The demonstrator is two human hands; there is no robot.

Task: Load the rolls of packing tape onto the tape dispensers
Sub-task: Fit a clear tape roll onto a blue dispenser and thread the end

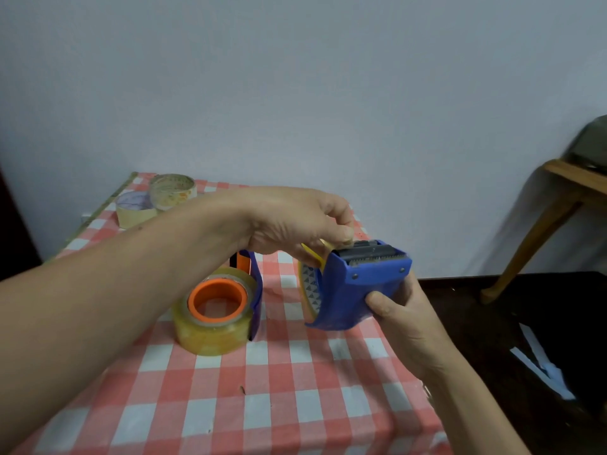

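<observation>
My right hand (399,315) grips a blue tape dispenser (354,287) from below and holds it above the table's right side, its toothed blade facing me. A roll of tape (308,287) sits inside it, mostly hidden. My left hand (295,224) reaches across from the left and pinches the yellowish tape end (313,252) just behind the blade. A second blue dispenser (254,290) lies on its side on the checked tablecloth (295,389), loaded with a clear tape roll (213,326) on an orange hub (217,298).
Two empty tape cores (172,190) (134,211) stand at the table's far left corner. A wooden stool (558,205) is at the right by the wall. Paper strips (542,362) lie on the dark floor beside the table's right edge.
</observation>
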